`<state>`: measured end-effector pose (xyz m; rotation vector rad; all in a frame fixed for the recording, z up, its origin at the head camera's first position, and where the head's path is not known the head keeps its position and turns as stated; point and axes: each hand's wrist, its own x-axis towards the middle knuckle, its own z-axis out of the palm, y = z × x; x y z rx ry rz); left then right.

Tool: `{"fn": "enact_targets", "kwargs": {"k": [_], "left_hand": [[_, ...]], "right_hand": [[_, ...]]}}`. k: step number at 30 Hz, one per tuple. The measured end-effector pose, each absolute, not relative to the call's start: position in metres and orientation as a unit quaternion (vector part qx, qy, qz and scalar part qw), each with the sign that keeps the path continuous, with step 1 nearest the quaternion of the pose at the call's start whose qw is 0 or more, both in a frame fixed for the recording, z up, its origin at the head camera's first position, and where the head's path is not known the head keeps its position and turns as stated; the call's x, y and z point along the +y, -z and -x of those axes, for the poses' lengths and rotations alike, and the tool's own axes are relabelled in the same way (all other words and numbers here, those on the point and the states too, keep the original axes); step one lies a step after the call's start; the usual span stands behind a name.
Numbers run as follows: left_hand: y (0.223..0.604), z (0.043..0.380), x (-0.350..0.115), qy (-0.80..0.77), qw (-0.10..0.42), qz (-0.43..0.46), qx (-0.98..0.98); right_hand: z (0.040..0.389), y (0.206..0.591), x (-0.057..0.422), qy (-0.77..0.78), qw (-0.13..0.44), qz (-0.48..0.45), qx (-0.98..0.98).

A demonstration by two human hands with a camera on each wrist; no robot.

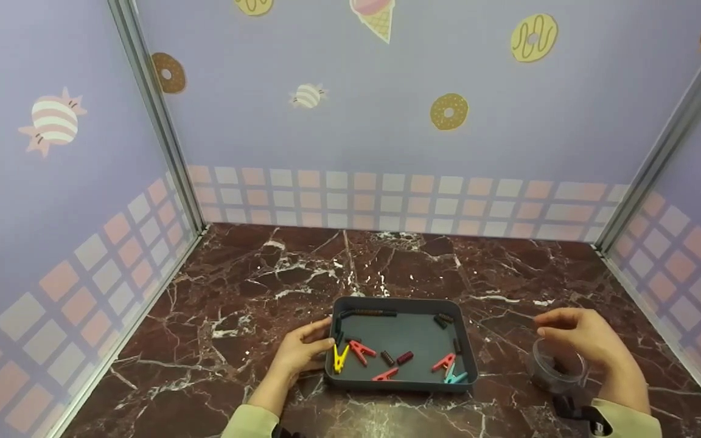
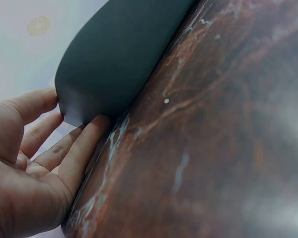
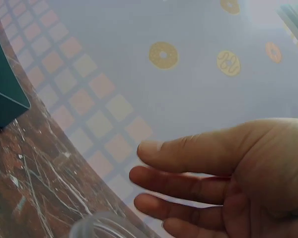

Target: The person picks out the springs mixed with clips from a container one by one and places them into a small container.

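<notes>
Backdrop: lilac walls w/ sweets prints, pink/white check band at base.
Tabletop: dark red marble pattern, white veins.
Tray: grey, rectangular, flat on tabletop approx. centre front, btwn the hands.
R hand: raised at cup, wrist bent, palm turned inward; thumb extended, fingers loosely bent below it, tips pointing twd tray side. Grip: nothing held.
L hand: at tray's L side, forearm angled in from bottom; thumb at rim, fingertips against outer wall near corner, fingers fairly straight. Grip: touching tray, not wrapped round it.
Cup: clear, R of tray, partly under R hand; dark bit inside, unclear what.
Dark row: slim pcs along tray's far wall.
Clips: in tray; yellow clip by L wall nr L thumb, 3 red clips, blue clip nr front R corner.
Small cyls: maroon one beside dark one, mid-front of tray.
</notes>
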<state>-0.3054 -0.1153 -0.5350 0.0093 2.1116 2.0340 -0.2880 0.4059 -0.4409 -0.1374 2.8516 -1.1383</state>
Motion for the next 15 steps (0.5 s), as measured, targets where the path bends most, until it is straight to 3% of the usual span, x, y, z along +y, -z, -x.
{"fn": "enact_targets", "kwargs": {"k": [7, 15], "left_hand": [[0.533, 0.305, -0.115, -0.674, 0.084, -0.008, 0.734], [0.532, 0.306, -0.115, -0.691, 0.107, -0.001, 0.715]], "right_hand": [[0.292, 0.440, 0.392, 0.391, 0.024, 0.073, 0.917], [0.296, 0.441, 0.378, 0.431, 0.036, 0.096, 0.897]]}}
